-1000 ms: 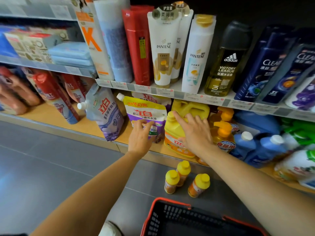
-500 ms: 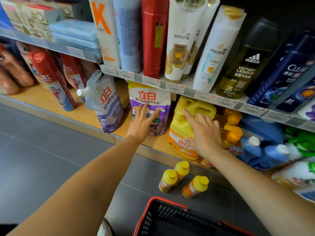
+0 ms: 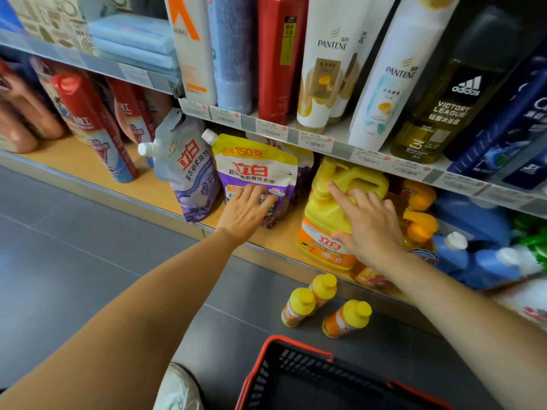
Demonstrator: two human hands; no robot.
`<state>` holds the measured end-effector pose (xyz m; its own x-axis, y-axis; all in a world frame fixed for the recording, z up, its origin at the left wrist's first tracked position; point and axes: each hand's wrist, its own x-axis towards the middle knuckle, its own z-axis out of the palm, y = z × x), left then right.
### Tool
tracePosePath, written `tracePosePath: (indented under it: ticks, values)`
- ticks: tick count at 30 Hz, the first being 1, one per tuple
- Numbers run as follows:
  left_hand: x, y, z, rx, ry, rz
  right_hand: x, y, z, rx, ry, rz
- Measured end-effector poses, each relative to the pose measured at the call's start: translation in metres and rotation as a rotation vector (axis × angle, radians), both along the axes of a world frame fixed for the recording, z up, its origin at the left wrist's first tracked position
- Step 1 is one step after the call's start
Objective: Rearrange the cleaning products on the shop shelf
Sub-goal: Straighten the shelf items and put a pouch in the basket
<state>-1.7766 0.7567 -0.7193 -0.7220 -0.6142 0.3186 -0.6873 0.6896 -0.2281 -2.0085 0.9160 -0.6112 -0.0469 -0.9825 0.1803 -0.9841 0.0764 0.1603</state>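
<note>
On the bottom wooden shelf (image 3: 88, 167) stands a purple and yellow detergent pouch (image 3: 254, 170). My left hand (image 3: 245, 210) lies flat against its front with straight fingers. To its left leans a pale purple softener pouch (image 3: 189, 176) with a white spout. To the right stands a big yellow jug (image 3: 331, 208) with a handle. My right hand (image 3: 367, 224) rests on the jug's side, fingers spread and straight.
Three small yellow-capped bottles (image 3: 322, 303) lie on the grey floor below the shelf edge. A red and black shopping basket (image 3: 299, 377) sits at my feet. Blue bottles (image 3: 473, 255) and orange pump bottles (image 3: 420, 220) crowd the right. Shampoo bottles (image 3: 331, 63) line the upper shelf.
The view has moved closer to the shelf. My left hand has slid slightly up the pouch front and my right hand stays on the yellow jug.
</note>
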Motion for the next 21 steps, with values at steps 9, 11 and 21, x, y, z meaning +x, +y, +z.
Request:
tracePosePath:
  ticks: [9, 11, 21]
  values:
    - [-0.03, -0.034, 0.023, -0.402, -0.634, -0.347, 0.002, 0.001, -0.003, -0.025, -0.019, -0.011]
    - [-0.034, -0.039, 0.023, -0.423, -0.67, -0.305, 0.002, 0.0, -0.004, -0.032, -0.02, -0.016]
    - [-0.042, -0.054, 0.02, -0.495, -0.628, -0.263, 0.003, 0.001, -0.006, -0.05, -0.009, -0.026]
